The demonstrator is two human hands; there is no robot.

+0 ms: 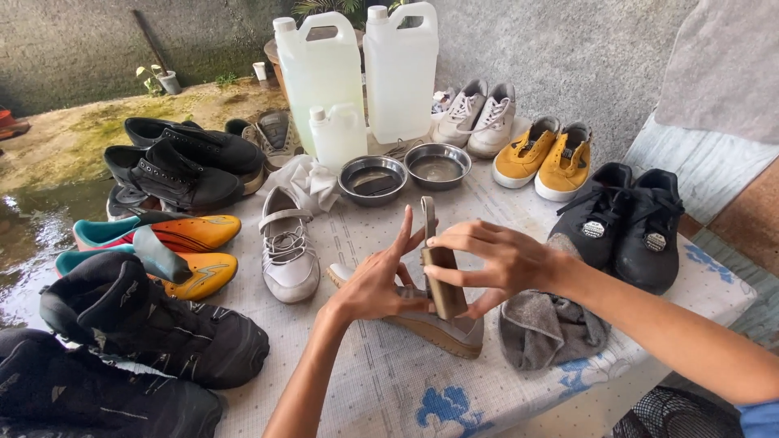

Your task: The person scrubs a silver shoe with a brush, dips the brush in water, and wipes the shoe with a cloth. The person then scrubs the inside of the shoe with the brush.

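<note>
My left hand and my right hand meet over a grey slip-on shoe with a tan sole that rests on the table. Between my fingers stands a thin tan insole, upright above the shoe's opening. The left hand steadies it from the left with fingers spread; the right hand pinches its upper edge. The matching grey shoe lies to the left, apart from both hands. A crumpled grey cloth lies right of the shoe, under my right wrist.
The table's patterned cloth carries black boots, orange-teal shoes, black lace-ups, black sneakers, yellow shoes, grey sneakers, two metal bowls, a white rag and plastic jugs. Wet ground lies left.
</note>
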